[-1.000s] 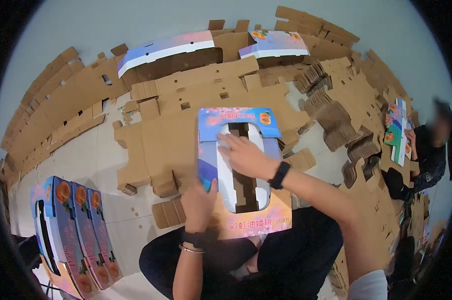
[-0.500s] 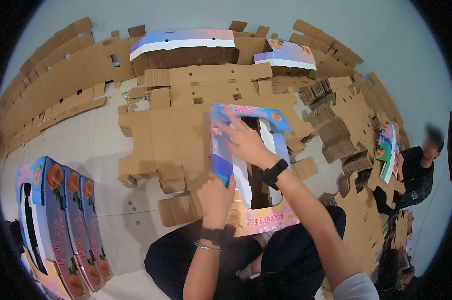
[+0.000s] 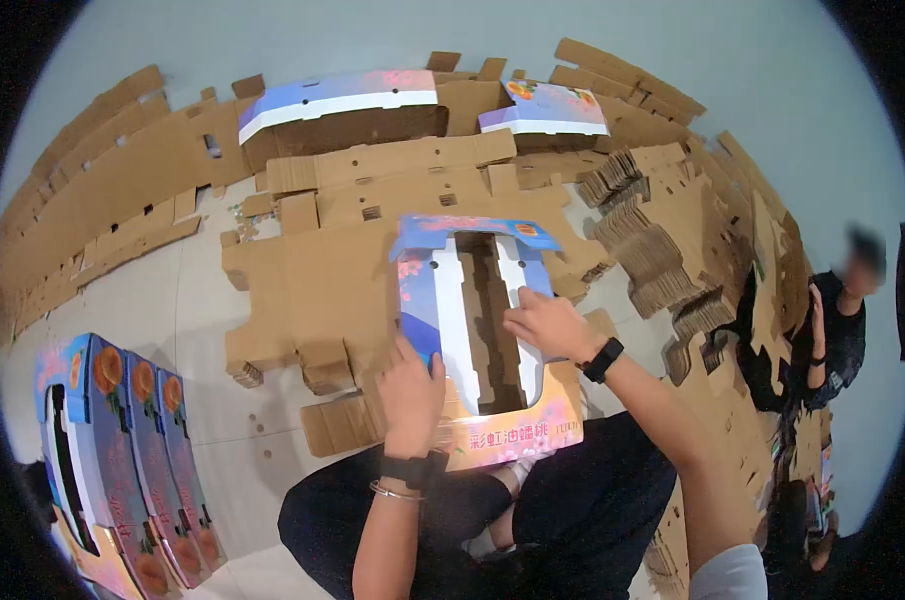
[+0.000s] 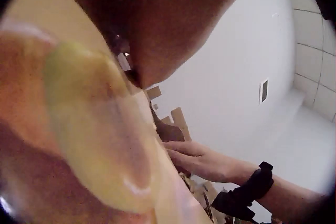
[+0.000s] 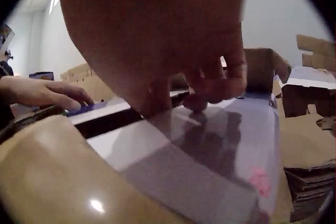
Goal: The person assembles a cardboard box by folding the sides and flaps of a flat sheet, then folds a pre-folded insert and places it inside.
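Observation:
A colourful printed carton (image 3: 563, 400) with a long window stands tilted over the person's lap in the head view, its blue top flap (image 3: 478, 228) slightly raised. The left hand (image 3: 411, 395) rests along its left edge, fingers fairly straight, thumb on the front. At the window's right edge, the right hand (image 3: 558, 325) grips the white border with bent fingers. In the right wrist view, the right hand's (image 5: 163, 35) fingertips touch the carton's printed face (image 5: 236, 155). The left hand's (image 4: 173, 14) fingertips are hidden in the left wrist view.
Flat brown cardboard (image 3: 343, 270) lies beyond the carton, with stacked cardboard (image 3: 643, 240) to the right. Several printed cartons (image 3: 113, 440) stand at lower left. Two printed pieces (image 3: 343, 95) (image 3: 543, 108) lie at the back. Another person (image 3: 838, 340) sits at far right.
The right hand has moved from the carton's upper left to the window's right edge. The top flap's angle has changed. The left hand's fingers now show along the left edge.

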